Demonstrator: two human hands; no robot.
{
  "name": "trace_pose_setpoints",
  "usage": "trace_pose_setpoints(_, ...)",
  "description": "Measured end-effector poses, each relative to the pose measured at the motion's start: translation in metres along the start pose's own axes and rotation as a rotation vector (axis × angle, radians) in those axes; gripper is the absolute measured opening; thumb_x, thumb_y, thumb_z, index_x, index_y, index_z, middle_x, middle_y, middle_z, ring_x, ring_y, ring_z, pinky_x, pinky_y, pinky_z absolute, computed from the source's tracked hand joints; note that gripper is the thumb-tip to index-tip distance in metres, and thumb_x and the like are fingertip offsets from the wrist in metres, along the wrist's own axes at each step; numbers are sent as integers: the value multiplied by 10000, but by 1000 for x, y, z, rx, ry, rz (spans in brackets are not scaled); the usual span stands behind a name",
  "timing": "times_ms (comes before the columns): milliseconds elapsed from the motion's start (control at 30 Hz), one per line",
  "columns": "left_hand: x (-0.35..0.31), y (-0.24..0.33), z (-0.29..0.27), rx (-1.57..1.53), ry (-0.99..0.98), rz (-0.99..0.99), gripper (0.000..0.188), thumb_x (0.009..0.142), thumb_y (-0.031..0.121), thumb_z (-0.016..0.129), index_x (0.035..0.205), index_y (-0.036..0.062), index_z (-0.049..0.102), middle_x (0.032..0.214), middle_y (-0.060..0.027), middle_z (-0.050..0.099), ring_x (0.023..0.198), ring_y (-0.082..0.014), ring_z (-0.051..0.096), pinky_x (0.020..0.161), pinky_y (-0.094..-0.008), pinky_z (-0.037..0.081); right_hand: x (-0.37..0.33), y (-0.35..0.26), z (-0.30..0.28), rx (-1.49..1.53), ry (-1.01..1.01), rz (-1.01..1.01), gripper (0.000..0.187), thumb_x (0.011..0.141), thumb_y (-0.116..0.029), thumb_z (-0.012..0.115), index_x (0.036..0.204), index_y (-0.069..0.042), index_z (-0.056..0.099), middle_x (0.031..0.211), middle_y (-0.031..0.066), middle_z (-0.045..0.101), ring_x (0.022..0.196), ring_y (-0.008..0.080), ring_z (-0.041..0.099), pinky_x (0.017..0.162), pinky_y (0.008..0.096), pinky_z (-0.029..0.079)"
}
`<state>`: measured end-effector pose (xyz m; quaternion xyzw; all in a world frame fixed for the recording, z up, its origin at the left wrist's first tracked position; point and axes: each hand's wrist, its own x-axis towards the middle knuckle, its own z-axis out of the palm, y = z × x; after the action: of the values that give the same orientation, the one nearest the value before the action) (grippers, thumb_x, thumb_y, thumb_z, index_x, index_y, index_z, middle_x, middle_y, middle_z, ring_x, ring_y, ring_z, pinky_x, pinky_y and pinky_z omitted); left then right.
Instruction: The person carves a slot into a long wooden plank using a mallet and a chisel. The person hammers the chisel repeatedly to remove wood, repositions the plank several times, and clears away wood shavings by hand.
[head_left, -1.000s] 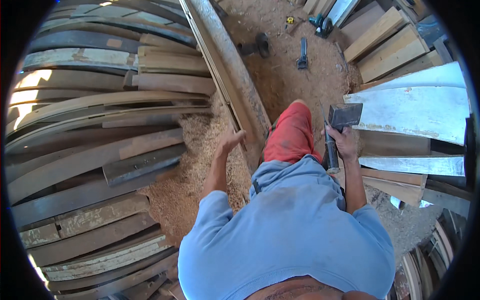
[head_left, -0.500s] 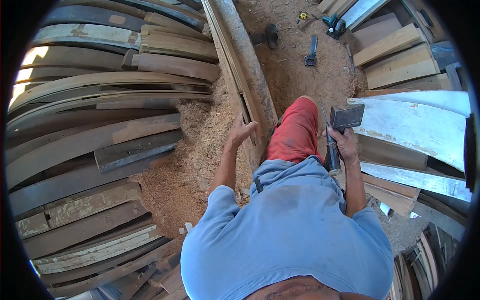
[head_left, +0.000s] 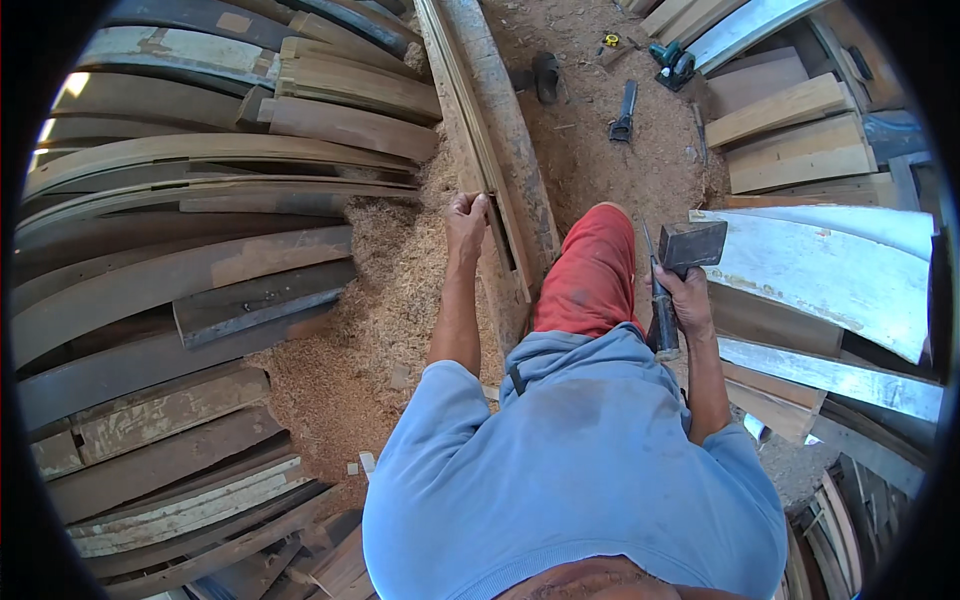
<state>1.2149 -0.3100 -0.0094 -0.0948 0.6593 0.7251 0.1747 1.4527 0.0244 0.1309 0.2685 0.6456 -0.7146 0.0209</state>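
Note:
A long wooden piece (head_left: 487,150) with a dark slot near its close end lies along a worn plank bench (head_left: 513,130). At its left edge my left hand (head_left: 467,222) is closed, thumb and fingers curled together. Whatever those fingers may hold is hidden. Over by my right knee, my right hand (head_left: 686,297) grips a mallet with a dark block head (head_left: 692,246) together with a chisel (head_left: 663,318). The chisel's thin blade points away from me and its thick handle hangs toward me.
Stacked boards (head_left: 200,260) fill the left side over wood shavings (head_left: 385,300). On the ground ahead lie a hand plane (head_left: 623,112), a dark sandal (head_left: 545,76), a yellow tape measure (head_left: 611,40) and a green circular saw (head_left: 673,64). White-painted boards (head_left: 820,262) lean at right.
My left hand has shifted up and left along the wooden piece, and its spread fingers have curled closed. The right hand keeps the mallet and chisel in nearly the same place.

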Motion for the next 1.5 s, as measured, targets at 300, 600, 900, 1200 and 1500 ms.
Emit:
trace_pose_setpoints(300, -96, 54, 53, 837, 208, 708, 708, 818, 84, 689, 1456, -21, 401, 1481, -282, 413, 1353, -425, 415, 1140, -522, 319, 37, -29, 18, -224, -54, -15, 190, 916, -218, 713, 909, -28, 702, 773, 36, 713, 660, 105, 644, 630, 285, 512)
trace_pose_setpoints(600, -154, 99, 152, 654, -461, 1226, 469, 703, 138, 798, 1161, 171, 700, 1602, -300, 277, 1427, -441, 302, 1121, -557, 272, 90, -56, 76, -205, -404, -328, 226, 957, -229, 671, 1016, -12, 650, 947, 12, 667, 836, 113, 637, 715, 292, 537)
trace_pose_setpoints(900, -70, 203, 86, -152, -181, 747, 151, 959, 44, 673, 1062, 39, 562, 908, -102, 706, 847, -173, 716, 749, -301, 601, 84, -134, 128, -104, -301, -162, 198, 948, -203, 706, 926, -10, 667, 746, 37, 652, 583, 101, 588, 537, 258, 462)
trace_pose_setpoints(1200, 4, 209, 58, 64, 46, 747, 191, 949, 180, 746, 941, 51, 605, 730, 7, 639, 646, -65, 635, 584, -229, 519, 59, -229, 150, -211, -236, -768, 80, 955, -34, 671, 956, 38, 636, 793, 92, 631, 649, 146, 583, 603, 300, 489)
trace_pose_setpoints(1500, 13, 196, 60, 101, 92, 760, 184, 953, 163, 743, 948, 43, 603, 713, 12, 636, 612, -53, 618, 542, -216, 498, 67, -236, 157, 8, -282, -898, 72, 956, -20, 683, 981, 33, 641, 845, 101, 637, 694, 168, 590, 637, 329, 506)
